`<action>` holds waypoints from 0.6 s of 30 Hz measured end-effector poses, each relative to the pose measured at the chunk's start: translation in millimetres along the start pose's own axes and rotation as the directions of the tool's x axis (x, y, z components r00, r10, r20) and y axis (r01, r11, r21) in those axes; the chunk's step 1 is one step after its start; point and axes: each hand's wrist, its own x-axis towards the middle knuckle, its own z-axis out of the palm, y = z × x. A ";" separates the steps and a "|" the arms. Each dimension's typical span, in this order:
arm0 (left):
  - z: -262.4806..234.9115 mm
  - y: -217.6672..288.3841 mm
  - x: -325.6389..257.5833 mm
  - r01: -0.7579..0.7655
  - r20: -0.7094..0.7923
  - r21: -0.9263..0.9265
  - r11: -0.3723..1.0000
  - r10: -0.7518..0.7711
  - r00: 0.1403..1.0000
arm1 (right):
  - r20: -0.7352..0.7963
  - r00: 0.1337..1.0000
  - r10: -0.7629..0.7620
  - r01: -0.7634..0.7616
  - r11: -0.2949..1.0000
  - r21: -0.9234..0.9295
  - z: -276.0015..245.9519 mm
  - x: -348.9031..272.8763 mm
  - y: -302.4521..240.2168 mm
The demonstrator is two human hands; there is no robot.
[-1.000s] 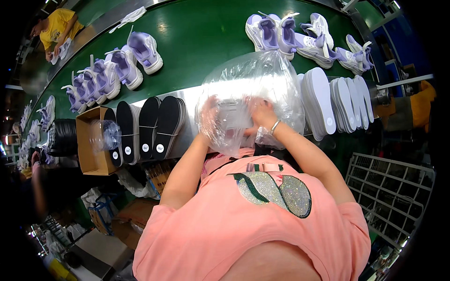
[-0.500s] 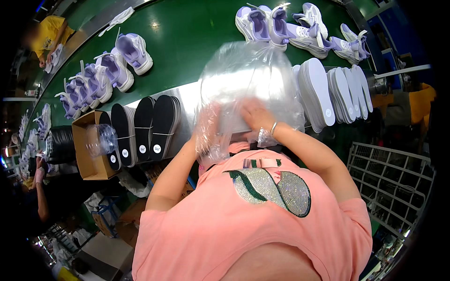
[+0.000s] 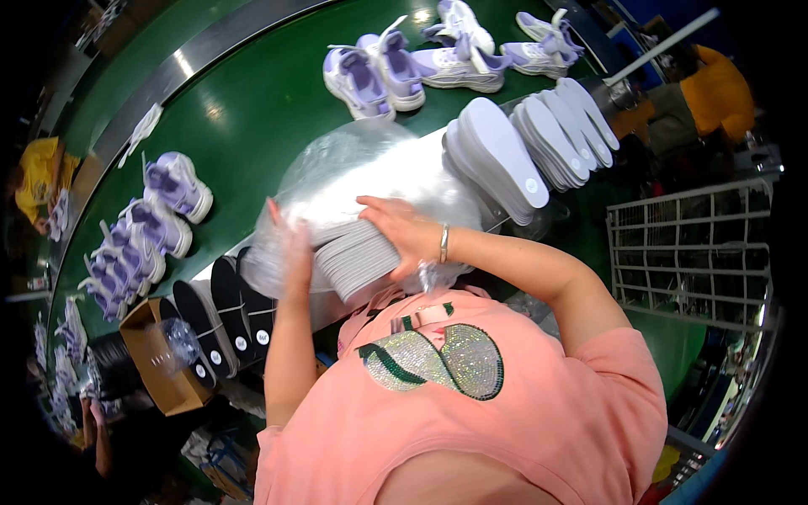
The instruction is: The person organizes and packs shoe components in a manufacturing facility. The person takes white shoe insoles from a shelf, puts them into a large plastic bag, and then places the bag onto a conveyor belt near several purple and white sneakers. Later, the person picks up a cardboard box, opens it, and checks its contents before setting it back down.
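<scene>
Green tabletop; hands at grey stack; clear plastic alongside

- you get bright light mid-view; the outer edge falls dim, then black;
- white glare washes over your plastic bag;
- small glints mark the green tabletop;
- your left hand smears with blur;
- straight lines bow toward the periphery

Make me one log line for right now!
right hand: holding grey insoles | left hand: blurred, beside insoles | bag: clear, beyond insoles | shoes: on green table
</scene>
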 end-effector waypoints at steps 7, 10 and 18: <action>7.1 -26.7 0.9 -0.074 0.227 0.886 0.457 -0.290 0.930 | 0.055 0.998 -0.032 -0.029 0.541 0.840 -96.5 -30.9 -32.4; 14.3 -30.3 -21.4 0.083 0.400 0.507 0.858 -0.319 0.859 | -0.196 0.977 0.084 0.171 0.240 0.956 -149.6 -63.4 -9.9; 35.4 5.2 -43.1 -0.052 0.254 0.492 0.869 -0.086 0.963 | -0.389 0.729 0.564 0.343 0.191 0.920 -254.0 -175.0 56.8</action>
